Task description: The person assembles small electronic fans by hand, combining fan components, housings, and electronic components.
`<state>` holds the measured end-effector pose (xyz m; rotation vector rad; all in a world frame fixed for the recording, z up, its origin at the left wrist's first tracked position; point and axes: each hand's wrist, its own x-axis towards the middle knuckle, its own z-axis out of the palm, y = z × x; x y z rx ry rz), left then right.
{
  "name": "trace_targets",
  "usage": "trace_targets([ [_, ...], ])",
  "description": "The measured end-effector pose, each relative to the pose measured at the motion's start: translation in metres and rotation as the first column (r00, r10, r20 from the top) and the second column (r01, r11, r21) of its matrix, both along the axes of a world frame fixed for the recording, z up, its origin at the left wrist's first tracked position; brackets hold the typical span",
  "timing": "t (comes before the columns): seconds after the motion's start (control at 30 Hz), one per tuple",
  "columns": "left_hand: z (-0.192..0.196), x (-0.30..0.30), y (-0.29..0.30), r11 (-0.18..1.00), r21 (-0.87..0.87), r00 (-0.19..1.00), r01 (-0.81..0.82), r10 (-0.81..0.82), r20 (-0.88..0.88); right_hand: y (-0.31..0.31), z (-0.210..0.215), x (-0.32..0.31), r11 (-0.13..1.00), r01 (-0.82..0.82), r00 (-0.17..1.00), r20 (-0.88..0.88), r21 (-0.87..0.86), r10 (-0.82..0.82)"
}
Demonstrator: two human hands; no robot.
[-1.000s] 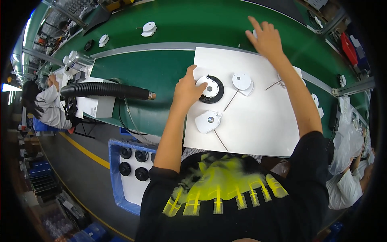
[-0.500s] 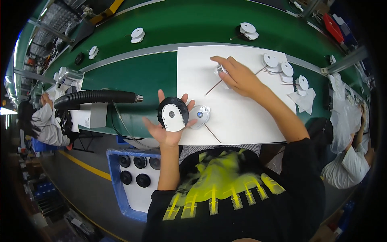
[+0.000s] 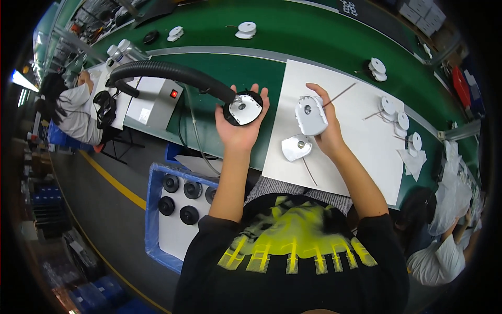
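One black-rimmed disc [image 3: 249,111] is borne on the spread left hand [image 3: 239,134]; one housing [image 3: 312,118] is pinched by the right hand [image 3: 330,140]; five visible black parts [image 3: 189,214] are contained in one bin [image 3: 152,225].

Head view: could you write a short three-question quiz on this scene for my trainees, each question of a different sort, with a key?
1. Multiple choice: what rests on the left hand?
A) a clear jar
B) a black-rimmed part with a white plate
C) a folded cloth

2. True or false: the right hand is empty.

3. Fill in the blank: the tray with black round pieces in it has a ____ rim.

Key:
1. B
2. False; it holds a white part.
3. blue
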<state>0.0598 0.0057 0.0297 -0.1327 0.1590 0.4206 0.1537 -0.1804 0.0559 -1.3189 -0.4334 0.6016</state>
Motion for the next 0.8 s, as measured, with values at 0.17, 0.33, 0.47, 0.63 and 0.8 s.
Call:
trace_targets([
  [0.17,-0.006,-0.017,0.010,0.981,0.166,0.984,-0.100,0.122,-0.127,0.056,-0.004,-0.003,0.998,-0.067,0.944,-0.322,0.017,0.069],
  [0.33,-0.016,-0.078,0.000,0.778,0.479,0.780,-0.406,0.569,-0.262,0.098,-0.039,-0.010,0.949,-0.290,0.808,-0.499,0.126,0.313],
  [0.47,-0.005,-0.139,-0.017,0.875,0.382,0.860,-0.298,0.420,-0.291,0.105,-0.038,-0.021,0.931,-0.289,0.769,-0.524,0.225,0.365],
  [0.63,-0.020,-0.166,-0.020,0.953,0.229,0.963,-0.196,0.231,-0.137,0.106,-0.033,-0.027,0.926,-0.272,0.775,-0.511,0.261,0.372],
  [0.8,-0.016,-0.148,-0.020,0.977,0.161,0.965,-0.143,0.174,-0.199,0.114,-0.039,-0.022,0.926,-0.261,0.672,-0.638,0.272,0.377],
])
